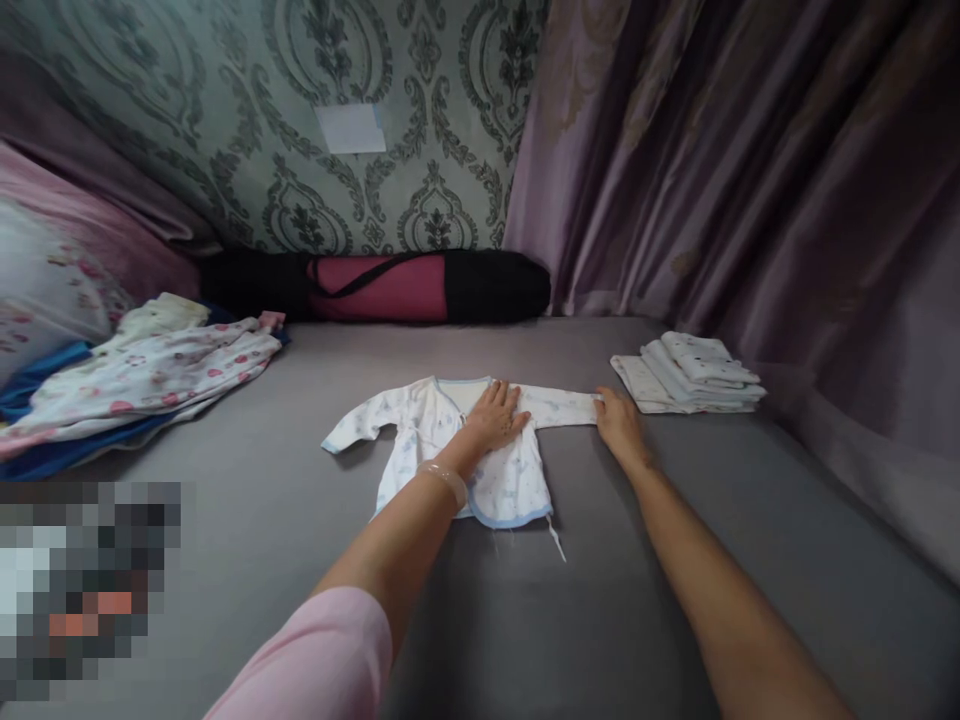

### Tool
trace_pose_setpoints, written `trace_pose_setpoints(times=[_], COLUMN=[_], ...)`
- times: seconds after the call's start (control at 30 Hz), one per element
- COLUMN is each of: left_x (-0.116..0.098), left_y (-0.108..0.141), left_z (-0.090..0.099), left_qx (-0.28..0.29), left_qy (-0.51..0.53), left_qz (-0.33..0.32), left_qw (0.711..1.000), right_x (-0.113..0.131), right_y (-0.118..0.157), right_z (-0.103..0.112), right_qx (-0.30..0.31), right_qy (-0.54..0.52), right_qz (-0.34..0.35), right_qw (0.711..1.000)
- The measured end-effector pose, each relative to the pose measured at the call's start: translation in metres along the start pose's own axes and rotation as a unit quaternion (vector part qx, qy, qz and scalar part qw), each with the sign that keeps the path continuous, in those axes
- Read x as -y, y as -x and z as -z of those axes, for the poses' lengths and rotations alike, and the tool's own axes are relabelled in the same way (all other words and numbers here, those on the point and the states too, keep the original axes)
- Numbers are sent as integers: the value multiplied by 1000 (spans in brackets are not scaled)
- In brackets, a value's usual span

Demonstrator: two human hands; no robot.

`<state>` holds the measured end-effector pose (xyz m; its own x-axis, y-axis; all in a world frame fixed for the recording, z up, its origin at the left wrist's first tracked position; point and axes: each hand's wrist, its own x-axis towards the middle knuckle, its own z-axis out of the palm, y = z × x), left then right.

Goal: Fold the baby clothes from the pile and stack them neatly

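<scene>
A small white baby shirt (510, 485) with pale blue prints and blue trim lies spread out on the grey sheet, both sleeves stretched sideways. My left hand (496, 415) rests flat on its upper chest, fingers spread, covering part of the front. At the cuff of the sleeve on the right, my right hand (619, 425) pinches the fabric between thumb and fingers. A thin white tie (556, 540) trails from the lower right hem onto the sheet.
Folded white cloths (690, 375) are stacked at the right, near the purple curtain (637, 150). Loose printed clothes (172, 370) are heaped at the left. A long black and red bag (390, 287) lies along the patterned wall. The lower left corner is pixelated.
</scene>
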<state>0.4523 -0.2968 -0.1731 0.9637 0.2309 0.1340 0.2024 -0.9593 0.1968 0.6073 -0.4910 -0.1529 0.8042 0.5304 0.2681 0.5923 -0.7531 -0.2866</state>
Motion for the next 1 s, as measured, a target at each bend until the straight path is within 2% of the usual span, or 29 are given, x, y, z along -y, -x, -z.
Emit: trace_pose_setpoints(times=[0.1, 0.23, 0.3, 0.4, 0.5, 0.57, 0.67, 0.73, 0.8, 0.9, 1.0], left_x=[1, 0, 1, 11, 41, 74, 128, 158, 176, 184, 178], left_y=[-1, -5, -7, -2, 24, 53, 103, 131, 152, 165, 165], left_z=[-6, -6, 2, 29, 68, 93, 118, 124, 124, 119, 116], left_qx=[-7, 10, 31, 32, -36, -85, -79, -61, -36, -17, -24], left_qy=[-7, 10, 38, 96, 124, 111, 67, 53, 65, 82, 115], left_qz=[6, 6, 4, -8, -24, 51, 218, 330, 399, 423, 422], left_qw=[1000, 1000, 999, 995, 991, 989, 971, 940, 914, 902, 899], right_x=[19, 46, 53, 50, 41, 39, 52, 79, 119, 192, 253], right_y=[3, 4, 6, 8, 2, -7, -20, -26, -25, -14, 4], right_z=[5, -7, -18, -31, -35, -32, -23, -17, -15, -24, -41], right_qx=[-12, 18, 49, 66, 81, 114, 132, 96, 76, 130, 184], right_qy=[83, 45, 40, 65, 74, 66, 38, 8, -41, -108, -121], right_qz=[17, 146, 177, 174, 179, 171, 143, 150, 195, 287, 330], right_qw=[996, 988, 982, 980, 978, 976, 980, 984, 977, 943, 918])
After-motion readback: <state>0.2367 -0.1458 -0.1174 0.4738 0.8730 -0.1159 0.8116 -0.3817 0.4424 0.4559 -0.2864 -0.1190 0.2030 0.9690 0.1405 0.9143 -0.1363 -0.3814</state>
